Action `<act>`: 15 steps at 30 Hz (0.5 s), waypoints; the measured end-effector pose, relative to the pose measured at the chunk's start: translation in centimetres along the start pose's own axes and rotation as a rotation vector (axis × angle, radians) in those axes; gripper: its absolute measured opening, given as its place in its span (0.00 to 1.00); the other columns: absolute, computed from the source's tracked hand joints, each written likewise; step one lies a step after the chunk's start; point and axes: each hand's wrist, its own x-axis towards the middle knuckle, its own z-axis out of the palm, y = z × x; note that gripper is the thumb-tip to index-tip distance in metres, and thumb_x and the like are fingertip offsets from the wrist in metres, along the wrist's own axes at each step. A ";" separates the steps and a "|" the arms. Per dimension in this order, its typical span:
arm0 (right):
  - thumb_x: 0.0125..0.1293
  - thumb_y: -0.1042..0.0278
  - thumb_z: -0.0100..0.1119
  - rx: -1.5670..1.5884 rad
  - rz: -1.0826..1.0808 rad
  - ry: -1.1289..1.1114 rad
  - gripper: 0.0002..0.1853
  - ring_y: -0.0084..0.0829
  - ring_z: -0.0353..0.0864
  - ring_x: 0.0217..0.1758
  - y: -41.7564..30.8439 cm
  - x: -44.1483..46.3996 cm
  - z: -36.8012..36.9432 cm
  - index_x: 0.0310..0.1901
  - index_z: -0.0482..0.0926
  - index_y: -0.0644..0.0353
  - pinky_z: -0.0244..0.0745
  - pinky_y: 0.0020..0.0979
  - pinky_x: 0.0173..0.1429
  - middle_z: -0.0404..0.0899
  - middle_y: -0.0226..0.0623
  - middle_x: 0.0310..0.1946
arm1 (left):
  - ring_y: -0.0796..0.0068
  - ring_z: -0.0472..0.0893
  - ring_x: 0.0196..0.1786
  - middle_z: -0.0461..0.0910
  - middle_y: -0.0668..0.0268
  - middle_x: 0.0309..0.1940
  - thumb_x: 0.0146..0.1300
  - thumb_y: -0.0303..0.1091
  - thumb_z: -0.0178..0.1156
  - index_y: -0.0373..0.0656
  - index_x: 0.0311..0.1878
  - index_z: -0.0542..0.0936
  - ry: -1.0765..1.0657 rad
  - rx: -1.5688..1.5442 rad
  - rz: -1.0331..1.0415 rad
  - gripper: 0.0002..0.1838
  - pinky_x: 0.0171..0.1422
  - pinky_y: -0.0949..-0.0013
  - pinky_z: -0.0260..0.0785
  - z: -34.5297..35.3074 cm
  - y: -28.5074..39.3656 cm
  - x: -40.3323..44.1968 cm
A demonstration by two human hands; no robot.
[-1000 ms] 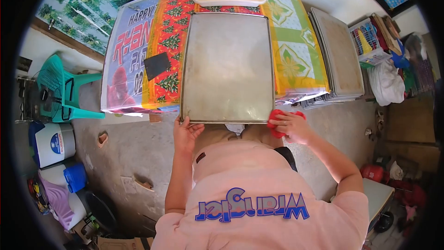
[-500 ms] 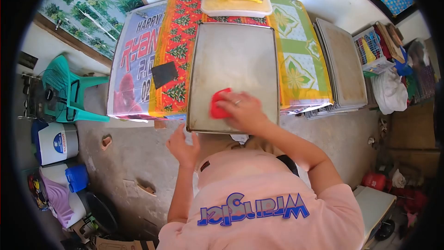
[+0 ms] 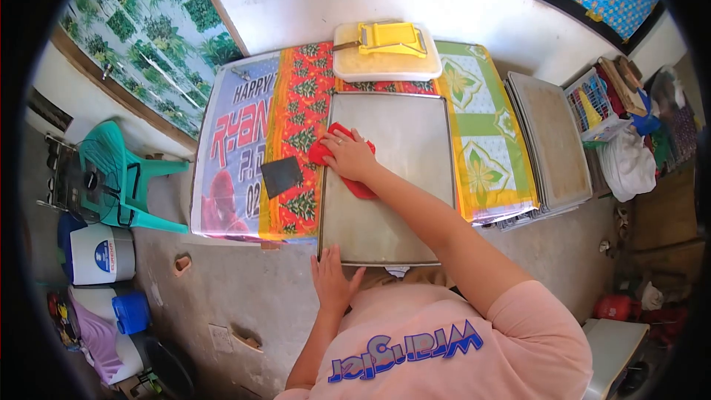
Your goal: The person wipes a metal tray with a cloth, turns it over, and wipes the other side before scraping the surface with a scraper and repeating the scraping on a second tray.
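Note:
A large metal baking tray (image 3: 400, 230) lies on the covered table, its near edge close to my body. My right hand (image 3: 351, 157) presses a red cloth (image 3: 359, 188) against the tray at its left edge; part of the cloth spreads out beneath the palm and wrist. At the tray's near left corner is my left hand (image 3: 335, 285), fingers apart and holding nothing, the fingertips at or against the rim. A dark square piece (image 3: 281, 177) rests on the table cover just left of the tray.
Behind the tray stands a lidded plastic container (image 3: 385, 68) with a yellow-framed tool (image 3: 392, 38) on top. Several stacked trays (image 3: 552, 141) lean at the table's right side. A green chair (image 3: 137, 170) and a cooler (image 3: 104, 255) are on the left.
My right hand has moved the red cloth forward and left, from the tray's near middle to its left edge. My left hand has come up to the near left corner. The view has tilted upward.

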 end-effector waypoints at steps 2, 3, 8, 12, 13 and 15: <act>0.70 0.47 0.49 -0.035 0.069 0.022 0.26 0.37 0.63 0.74 1.1 2.3 0.3 0.65 0.71 0.52 0.50 0.58 0.75 0.68 0.34 0.70 | 0.48 0.72 0.64 0.76 0.51 0.58 0.51 0.49 0.73 0.36 0.65 0.68 0.007 -0.044 -0.003 0.42 0.73 0.45 0.57 0.0 0.2 0.2; 0.71 0.47 0.48 -0.051 0.095 0.014 0.27 0.37 0.62 0.75 1.6 3.3 0.4 0.65 0.71 0.52 0.50 0.59 0.75 0.67 0.34 0.71 | 0.46 0.72 0.63 0.76 0.50 0.58 0.51 0.48 0.73 0.36 0.65 0.69 -0.002 -0.032 0.007 0.42 0.70 0.46 0.62 -0.3 0.3 0.4; 0.70 0.49 0.49 -0.091 0.203 0.095 0.25 0.37 0.66 0.72 4.5 7.7 0.8 0.64 0.72 0.52 0.50 0.63 0.74 0.70 0.34 0.68 | 0.44 0.74 0.60 0.77 0.50 0.55 0.52 0.52 0.72 0.36 0.65 0.69 -0.002 -0.018 0.026 0.42 0.64 0.50 0.68 0.0 0.0 0.4; 0.70 0.49 0.50 -0.175 0.289 0.033 0.24 0.38 0.71 0.66 6.7 9.2 -1.8 0.62 0.72 0.52 0.54 0.59 0.72 0.76 0.36 0.61 | 0.44 0.76 0.58 0.77 0.50 0.54 0.54 0.56 0.69 0.37 0.65 0.69 0.020 0.027 0.053 0.43 0.61 0.51 0.72 0.2 -0.1 0.7; 0.70 0.49 0.50 -0.206 0.305 0.047 0.24 0.38 0.72 0.64 7.6 9.0 -2.0 0.61 0.73 0.53 0.55 0.59 0.71 0.78 0.36 0.58 | 0.44 0.76 0.58 0.78 0.50 0.54 0.55 0.57 0.69 0.36 0.65 0.68 0.023 0.039 0.057 0.43 0.60 0.51 0.72 0.4 -0.1 0.4; 0.68 0.50 0.52 -0.205 0.351 0.064 0.22 0.41 0.75 0.60 9.4 7.3 -3.1 0.56 0.75 0.56 0.60 0.55 0.68 0.80 0.39 0.53 | 0.45 0.77 0.58 0.78 0.50 0.54 0.55 0.57 0.68 0.37 0.65 0.68 0.024 0.076 0.042 0.43 0.60 0.51 0.73 0.5 -0.1 0.3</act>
